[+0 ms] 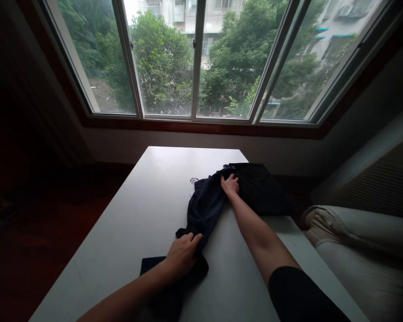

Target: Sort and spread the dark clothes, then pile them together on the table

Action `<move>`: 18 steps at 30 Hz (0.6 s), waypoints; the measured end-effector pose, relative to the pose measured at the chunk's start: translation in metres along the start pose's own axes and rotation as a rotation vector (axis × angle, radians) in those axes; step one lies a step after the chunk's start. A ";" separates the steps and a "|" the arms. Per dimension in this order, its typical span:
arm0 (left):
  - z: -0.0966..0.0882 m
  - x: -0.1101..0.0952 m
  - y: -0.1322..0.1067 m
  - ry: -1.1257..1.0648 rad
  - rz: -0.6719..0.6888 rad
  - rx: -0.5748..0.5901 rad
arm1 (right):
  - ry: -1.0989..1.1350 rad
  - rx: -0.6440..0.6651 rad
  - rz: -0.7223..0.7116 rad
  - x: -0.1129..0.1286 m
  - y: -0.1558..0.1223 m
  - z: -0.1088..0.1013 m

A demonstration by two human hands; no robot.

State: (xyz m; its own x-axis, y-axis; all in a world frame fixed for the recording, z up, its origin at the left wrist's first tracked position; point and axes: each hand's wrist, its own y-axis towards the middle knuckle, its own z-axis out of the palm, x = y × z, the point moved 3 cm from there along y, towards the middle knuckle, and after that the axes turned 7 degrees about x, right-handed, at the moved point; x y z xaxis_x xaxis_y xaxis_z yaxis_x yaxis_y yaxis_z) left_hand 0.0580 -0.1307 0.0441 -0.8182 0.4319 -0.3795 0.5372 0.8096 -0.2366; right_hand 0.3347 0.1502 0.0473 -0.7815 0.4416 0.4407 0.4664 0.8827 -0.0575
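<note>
A dark navy garment [204, 205], bunched lengthwise, lies across the white table [137, 192]; a thin cord sticks out at its upper left edge. My left hand [184, 252] is closed on the lower part of this cloth, fingers curled over it. Farther up, my right hand [230, 184] grips the upper end with the thumb against the fabric and fingers bent. Beside the right hand, a black cloth [263, 190] lies at the table's right edge. More dark cloth [169, 299] spreads under and below the left hand, partly hidden by the forearm.
Beyond the table, a wide window [195, 118] with a wooden frame shows trees and a building outside. At the right stands a pale padded seat or bedding [366, 250]. Dark reddish floor [53, 232] shows at the left.
</note>
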 end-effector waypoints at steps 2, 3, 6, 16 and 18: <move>0.000 0.003 -0.027 -0.026 0.036 0.066 | 0.029 0.026 -0.013 0.009 -0.005 0.003; -0.003 0.009 -0.040 -0.042 0.048 0.080 | 0.077 0.089 -0.042 0.016 -0.009 0.007; -0.014 0.039 -0.079 -0.094 0.035 0.089 | 0.355 0.312 -0.146 0.045 -0.024 0.022; -0.092 0.150 -0.131 0.320 -0.566 -0.626 | 1.080 0.598 -0.648 0.218 -0.054 0.019; -0.096 0.158 -0.128 0.411 -0.611 -0.658 | 1.017 0.582 -0.765 0.226 -0.058 0.017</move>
State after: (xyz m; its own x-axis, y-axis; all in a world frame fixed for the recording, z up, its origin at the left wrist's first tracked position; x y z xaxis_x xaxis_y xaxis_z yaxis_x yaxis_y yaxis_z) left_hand -0.1596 -0.1279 0.1007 -0.9914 -0.1303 0.0119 -0.1206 0.9451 0.3036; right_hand 0.1239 0.2021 0.1349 -0.0045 -0.2607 0.9654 -0.3658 0.8990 0.2410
